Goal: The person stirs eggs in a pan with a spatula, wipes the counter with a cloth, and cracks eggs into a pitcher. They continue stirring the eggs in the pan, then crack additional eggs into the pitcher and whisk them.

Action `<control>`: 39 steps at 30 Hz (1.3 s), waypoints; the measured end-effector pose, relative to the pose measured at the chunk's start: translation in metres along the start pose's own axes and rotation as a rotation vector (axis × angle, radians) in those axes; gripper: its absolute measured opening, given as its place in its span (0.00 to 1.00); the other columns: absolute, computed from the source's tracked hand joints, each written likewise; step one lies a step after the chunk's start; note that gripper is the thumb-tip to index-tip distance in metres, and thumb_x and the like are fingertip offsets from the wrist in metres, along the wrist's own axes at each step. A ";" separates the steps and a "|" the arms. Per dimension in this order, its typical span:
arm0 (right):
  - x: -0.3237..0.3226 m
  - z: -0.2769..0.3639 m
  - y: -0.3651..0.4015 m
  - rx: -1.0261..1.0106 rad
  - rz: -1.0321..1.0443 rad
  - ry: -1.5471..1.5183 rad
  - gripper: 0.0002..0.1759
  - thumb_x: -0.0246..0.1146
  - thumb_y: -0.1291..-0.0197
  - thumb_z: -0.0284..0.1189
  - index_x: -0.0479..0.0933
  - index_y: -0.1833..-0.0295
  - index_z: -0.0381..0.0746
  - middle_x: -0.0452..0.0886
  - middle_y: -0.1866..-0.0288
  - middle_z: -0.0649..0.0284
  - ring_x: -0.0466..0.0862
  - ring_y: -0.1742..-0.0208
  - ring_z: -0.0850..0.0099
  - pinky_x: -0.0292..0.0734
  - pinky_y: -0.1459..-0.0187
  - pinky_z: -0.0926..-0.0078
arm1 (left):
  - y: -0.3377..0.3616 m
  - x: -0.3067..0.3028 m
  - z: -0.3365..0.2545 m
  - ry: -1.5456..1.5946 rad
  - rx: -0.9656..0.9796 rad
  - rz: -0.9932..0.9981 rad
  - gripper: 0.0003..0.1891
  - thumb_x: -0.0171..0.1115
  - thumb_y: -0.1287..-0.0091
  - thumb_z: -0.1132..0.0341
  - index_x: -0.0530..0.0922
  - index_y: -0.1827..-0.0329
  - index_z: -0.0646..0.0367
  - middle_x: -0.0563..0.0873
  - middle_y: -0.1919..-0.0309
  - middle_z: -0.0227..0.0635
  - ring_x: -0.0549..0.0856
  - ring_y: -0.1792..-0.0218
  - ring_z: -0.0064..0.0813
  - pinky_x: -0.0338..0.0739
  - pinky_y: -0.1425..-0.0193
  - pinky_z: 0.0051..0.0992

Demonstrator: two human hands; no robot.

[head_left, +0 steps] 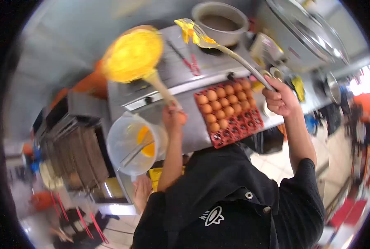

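Two hands grip two tools. The left hand (173,116) is clenched round the pale handle of one round pan (156,84), raised at far left and filled by one flat, yellow egg sheet (136,54). The right hand (281,98) grasps one long metal spatula (242,62), its slotted head smeared with soft yellow scraps, near one round metal pot (198,12) at the far side. Between the hands, one red moulded tray (239,132) carries twenty smooth brown eggs (224,102): three rows of six, plus two. Near left, one translucent plastic jug (115,143) holds yellow liquid (146,145) and one wire whisk (136,153).
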State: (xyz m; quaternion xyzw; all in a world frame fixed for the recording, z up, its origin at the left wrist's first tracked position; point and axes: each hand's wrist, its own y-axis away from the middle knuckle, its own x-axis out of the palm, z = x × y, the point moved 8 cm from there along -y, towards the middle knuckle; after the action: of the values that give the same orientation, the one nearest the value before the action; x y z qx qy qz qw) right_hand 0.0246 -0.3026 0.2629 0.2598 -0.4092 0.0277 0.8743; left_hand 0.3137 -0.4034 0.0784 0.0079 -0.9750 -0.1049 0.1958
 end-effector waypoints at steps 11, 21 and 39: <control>-0.197 -0.185 0.343 -0.359 -0.891 -0.093 0.23 0.48 0.27 0.41 0.70 0.37 0.36 0.54 0.87 0.79 0.50 0.90 0.89 0.45 0.90 0.90 | 0.055 -0.001 0.056 -0.061 -0.150 0.132 0.38 0.56 0.39 0.33 0.65 0.42 0.58 0.75 0.74 0.34 0.78 0.75 0.29 0.75 0.72 0.28; -0.403 -0.284 0.247 0.109 -1.664 1.208 0.20 0.49 0.30 0.36 0.76 0.43 0.35 0.83 0.59 0.41 0.82 0.56 0.42 0.77 0.56 0.53 | 0.074 -0.012 0.069 -0.184 -0.296 0.126 0.28 0.52 0.30 0.42 0.66 0.42 0.58 0.75 0.74 0.33 0.78 0.75 0.27 0.75 0.72 0.27; -0.244 -0.120 0.183 -0.471 -0.878 0.753 0.28 0.49 0.28 0.41 0.63 0.30 0.35 0.73 0.37 0.55 0.76 0.44 0.70 0.74 0.45 0.72 | 0.022 -0.008 0.019 0.065 -0.048 0.032 0.20 0.53 0.27 0.49 0.79 0.56 0.60 0.77 0.79 0.29 0.75 0.83 0.17 0.67 0.82 0.20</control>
State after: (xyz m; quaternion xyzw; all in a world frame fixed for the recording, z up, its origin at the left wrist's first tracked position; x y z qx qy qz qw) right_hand -0.1015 -0.0471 0.1001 0.1763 0.0770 -0.3354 0.9222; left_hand 0.3141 -0.3777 0.0626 -0.0092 -0.9653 -0.1249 0.2293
